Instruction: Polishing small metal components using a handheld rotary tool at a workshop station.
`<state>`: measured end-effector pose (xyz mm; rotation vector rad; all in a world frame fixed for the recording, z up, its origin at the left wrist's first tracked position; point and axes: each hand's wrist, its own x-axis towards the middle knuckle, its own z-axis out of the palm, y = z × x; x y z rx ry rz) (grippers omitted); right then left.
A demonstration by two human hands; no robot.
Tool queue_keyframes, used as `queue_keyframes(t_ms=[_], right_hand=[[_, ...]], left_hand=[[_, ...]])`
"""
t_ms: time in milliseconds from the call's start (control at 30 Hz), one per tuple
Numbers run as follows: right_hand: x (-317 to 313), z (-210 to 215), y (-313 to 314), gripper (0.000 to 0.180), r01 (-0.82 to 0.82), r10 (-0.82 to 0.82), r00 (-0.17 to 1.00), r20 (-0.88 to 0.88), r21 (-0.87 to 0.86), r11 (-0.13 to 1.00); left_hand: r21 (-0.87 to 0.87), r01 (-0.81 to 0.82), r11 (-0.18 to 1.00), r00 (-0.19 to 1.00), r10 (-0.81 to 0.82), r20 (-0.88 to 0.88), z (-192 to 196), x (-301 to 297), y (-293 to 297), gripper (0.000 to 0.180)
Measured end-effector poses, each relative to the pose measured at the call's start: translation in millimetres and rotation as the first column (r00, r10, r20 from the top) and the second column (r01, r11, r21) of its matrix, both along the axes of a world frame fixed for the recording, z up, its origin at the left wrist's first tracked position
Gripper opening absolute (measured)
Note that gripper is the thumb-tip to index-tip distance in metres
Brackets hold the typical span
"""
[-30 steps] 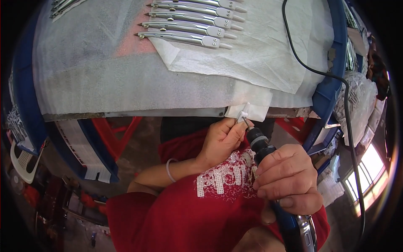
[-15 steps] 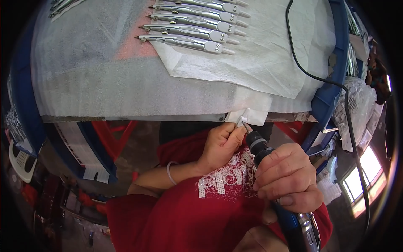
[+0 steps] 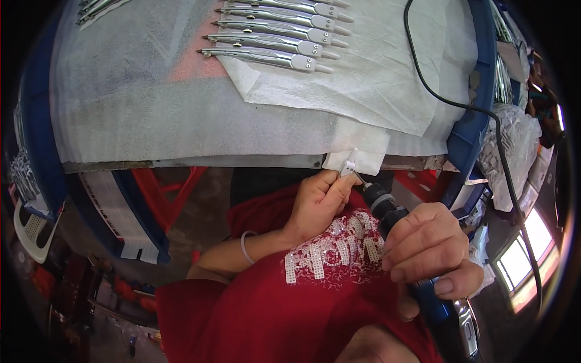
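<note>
At the near table edge my left hand (image 3: 318,196) is closed around a silver drawing compass (image 3: 347,167). Only the compass's pale hinge head and its handle stick out above the thumb; the fingers hide the legs. My right hand (image 3: 433,251) wraps around a black and blue electric screwdriver (image 3: 439,308), tilted up and to the left. The screwdriver's thin bit ends close beside the hinge head, and I cannot tell whether it touches. Beneath the handle lies a small white pad (image 3: 372,160) on the table's edge.
Several silver compasses (image 3: 260,57) lie in a row on white foam sheeting (image 3: 339,91). A black cord (image 3: 436,100) runs across the right side. Blue bins (image 3: 469,130) flank the table, with a clear plastic bag (image 3: 511,148) beyond. Under the table stands a red stool (image 3: 172,199).
My right hand and the screwdriver have moved slightly right and down, with the bit drawn back from the compass head. The left hand's hold has turned the head a little, showing its face.
</note>
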<state>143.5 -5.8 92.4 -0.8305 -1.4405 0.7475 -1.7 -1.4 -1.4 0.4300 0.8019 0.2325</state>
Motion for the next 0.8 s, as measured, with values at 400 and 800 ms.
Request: queue_keyframes(t_ms=[400, 800], right_hand=[[-10, -4, 0, 0.031, 0.046, -0.049, 0.994, -0.102, -0.025, 0.999], [-10, -9, 9, 0.014, -0.006, 0.004, 0.989, -0.147, -0.010, 1.000]], left_hand=[[-0.007, 0.027, 1.000, 0.999, -0.027, -0.021, -2, 0, 1, 0.019], [0.025, 0.028, 0.999, 1.000, -0.027, -0.013, -5, -2, -4, 0.020]])
